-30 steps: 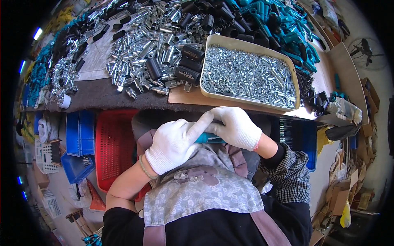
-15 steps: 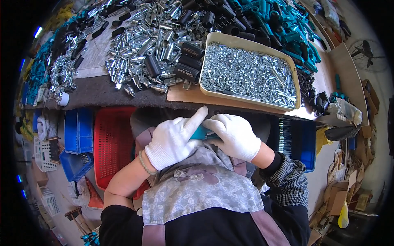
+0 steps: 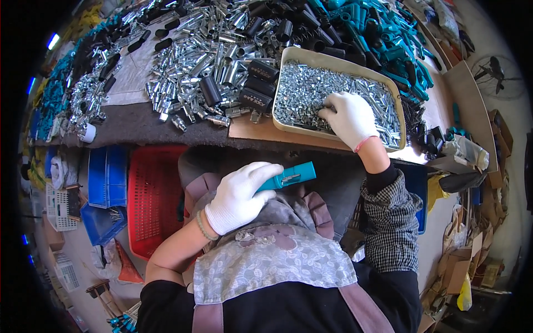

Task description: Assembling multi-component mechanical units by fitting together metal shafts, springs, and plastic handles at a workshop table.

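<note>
My left hand (image 3: 242,194), in a white knit glove, is closed around a teal plastic tool housing (image 3: 300,174) above my lap. A slot in the housing's side shows a slim metal pin (image 3: 290,178); the end inside my palm is hidden. My gloved right hand (image 3: 351,119) reaches over the front rim of a cream tray (image 3: 326,136). Its fingers are bent and drawn together, tips down among small shiny metal pieces (image 3: 302,91). What they pinch, if anything, cannot be made out. Longer metal pins (image 3: 383,102) lie in the tray's right part.
Heaped metal fittings (image 3: 191,66) and black sleeves (image 3: 258,83) spread left of the tray. Teal housings (image 3: 388,41) pile up behind it on the right. Below the bench's left side are a red basket (image 3: 152,200) and blue bins (image 3: 105,177). A fan (image 3: 494,72) stands far right.
My right hand has left the teal housing and moved up and right into the tray. My left hand still holds the housing, which now shows more fully and points right.
</note>
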Demonstrator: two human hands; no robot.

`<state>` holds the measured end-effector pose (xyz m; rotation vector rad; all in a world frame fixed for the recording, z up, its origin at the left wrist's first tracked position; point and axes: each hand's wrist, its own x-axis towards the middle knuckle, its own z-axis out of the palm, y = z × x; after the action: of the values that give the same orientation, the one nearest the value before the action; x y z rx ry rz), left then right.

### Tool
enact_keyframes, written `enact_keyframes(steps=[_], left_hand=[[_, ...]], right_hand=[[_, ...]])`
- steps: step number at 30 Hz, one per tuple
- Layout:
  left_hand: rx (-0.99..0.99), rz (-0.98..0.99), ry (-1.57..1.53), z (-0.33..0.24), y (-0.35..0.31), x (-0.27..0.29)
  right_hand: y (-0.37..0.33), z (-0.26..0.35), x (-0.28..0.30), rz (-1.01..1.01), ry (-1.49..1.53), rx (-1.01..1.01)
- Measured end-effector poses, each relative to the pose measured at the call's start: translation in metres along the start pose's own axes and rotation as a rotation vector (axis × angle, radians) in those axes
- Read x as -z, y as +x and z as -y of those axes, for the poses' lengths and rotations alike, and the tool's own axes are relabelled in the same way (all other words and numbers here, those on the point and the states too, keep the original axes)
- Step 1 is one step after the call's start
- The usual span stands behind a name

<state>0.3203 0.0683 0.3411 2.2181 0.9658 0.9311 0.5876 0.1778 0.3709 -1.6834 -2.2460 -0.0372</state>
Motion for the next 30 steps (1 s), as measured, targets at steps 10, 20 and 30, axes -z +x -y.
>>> enact_keyframes(steps=[10, 20, 30], left_hand=[[0.185, -0.001, -0.162, 0.002, -0.004, 0.01], [0.533, -0.253, -1.022, 0.002, 0.006, 0.004], [0.544, -0.28, -0.859, 0.002, -0.002, 0.0]], right_hand=[[-0.009, -0.008, -0.001, -0.256, 0.166, 0.029], [-0.068, 0.098, -0.011, -0.212, 0.848, 0.083], [-0.073, 0.115, -0.021, -0.242, 0.927, 0.006]])
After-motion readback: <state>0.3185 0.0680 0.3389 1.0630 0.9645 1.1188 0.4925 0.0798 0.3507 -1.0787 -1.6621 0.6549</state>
